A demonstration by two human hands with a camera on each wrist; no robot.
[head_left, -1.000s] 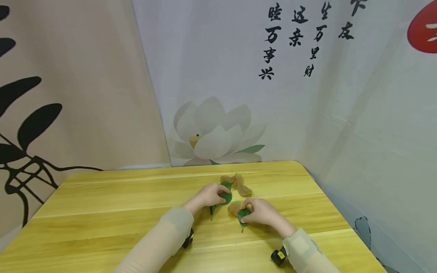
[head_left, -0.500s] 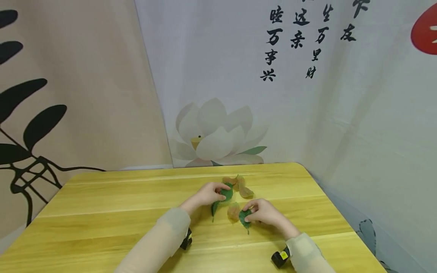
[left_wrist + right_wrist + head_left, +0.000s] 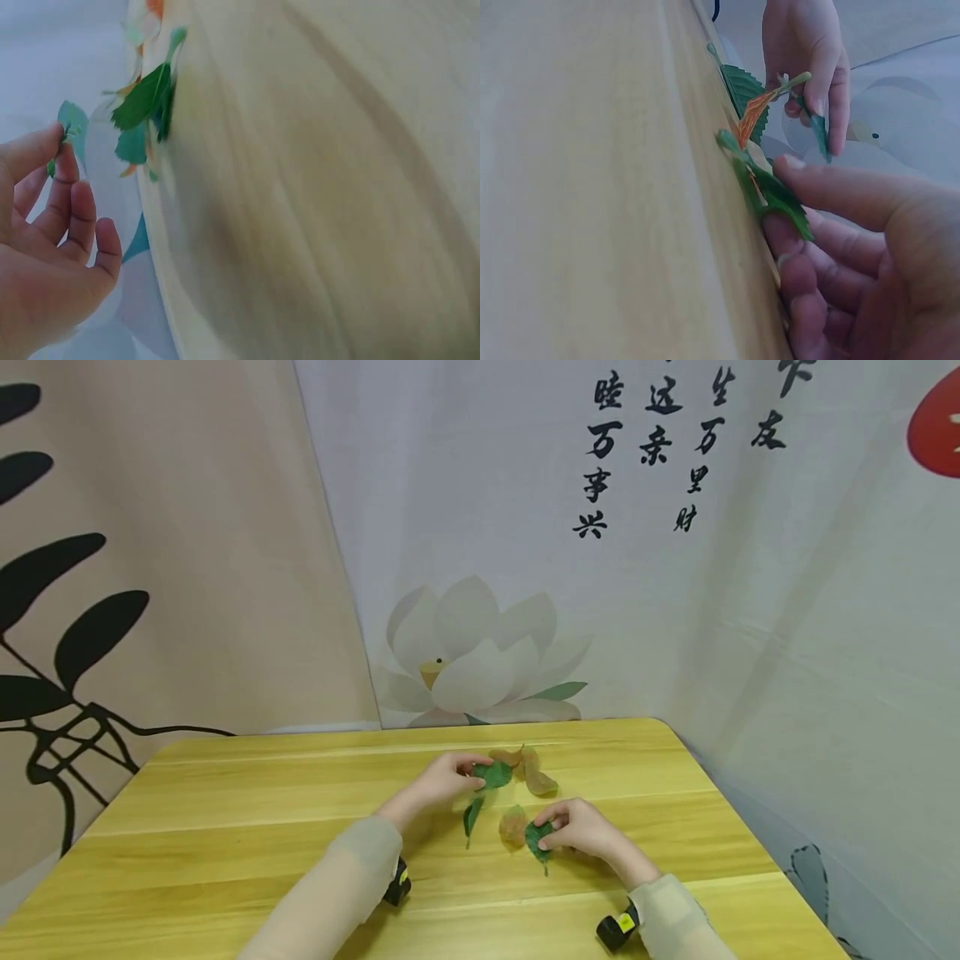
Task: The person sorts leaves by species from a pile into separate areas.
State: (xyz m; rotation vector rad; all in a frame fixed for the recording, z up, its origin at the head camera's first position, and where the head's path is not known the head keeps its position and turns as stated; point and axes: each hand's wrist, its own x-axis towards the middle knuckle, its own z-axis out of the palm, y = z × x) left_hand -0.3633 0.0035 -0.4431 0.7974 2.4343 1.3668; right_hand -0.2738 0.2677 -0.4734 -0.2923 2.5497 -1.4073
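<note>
In the head view my left hand [image 3: 448, 779] pinches a green leaf [image 3: 495, 774] between thumb and fingertips. The left wrist view shows that leaf [image 3: 73, 120] raised off the wooden surface, the other fingers loosely bent. My right hand [image 3: 581, 828] holds a second green leaf [image 3: 537, 837] low at the table; in the right wrist view the thumb lies over this leaf [image 3: 784, 201], fingers beneath. Between the hands lie a narrow dark green leaf [image 3: 472, 817] and a brownish-orange leaf [image 3: 513, 828]. Farther back are more brown leaves [image 3: 534, 774], partly overlapping.
The leaves rest on a yellow wood-grain table [image 3: 285, 852]. Behind it hangs a pale cloth [image 3: 480, 643] printed with a lotus and black characters. A black camera is strapped at each wrist, one of them the right-wrist camera [image 3: 617, 929].
My left hand has drawn back to the left with its leaf, which has turned sideways. The narrow dark leaf now shows more fully below it. My right hand has barely moved.
</note>
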